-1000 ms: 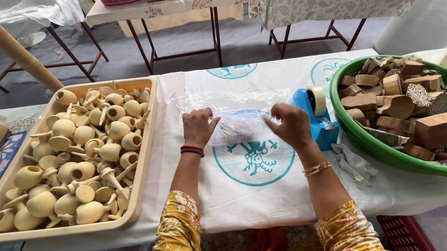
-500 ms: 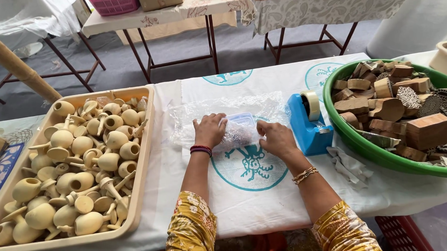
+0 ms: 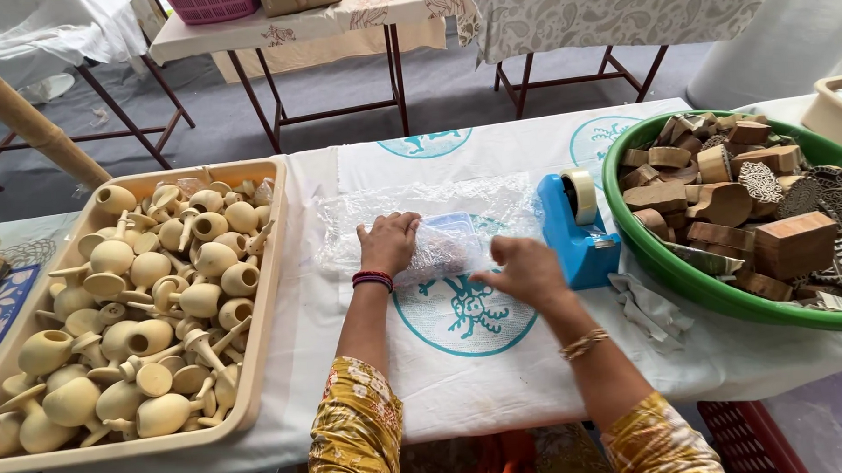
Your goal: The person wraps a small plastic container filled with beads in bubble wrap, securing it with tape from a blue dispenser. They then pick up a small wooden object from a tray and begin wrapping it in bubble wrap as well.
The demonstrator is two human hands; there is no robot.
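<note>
Both of my hands have come down and apart since a moment ago: they no longer cup the bundle from either side but lie flatter over it. My left hand (image 3: 390, 242) presses palm-down, fingers spread, on the near-left part of the bubble wrap (image 3: 421, 229), which lies on the white printed cloth (image 3: 463, 375) between the tray and the tape dispenser. My right hand (image 3: 527, 272) rests at the wrap's near-right edge with its fingers curled; whether it pinches the plastic or only holds it down, I cannot tell. Something flat and bluish shows through the wrap, but I cannot make out what it is.

Several things could go wrong, as I judge it. If I lift either palm, the springy wrap may unroll, since nothing tapes it yet. The blue tape dispenser (image 3: 577, 229) stands just beside my right hand, so a careless elbow could knock it into the green basin (image 3: 712, 292) of carved wooden blocks (image 3: 737, 207). On my left, the tray (image 3: 255, 298) of pale clay pieces (image 3: 153, 302) sits close; a sliding sleeve could topple them.
</note>
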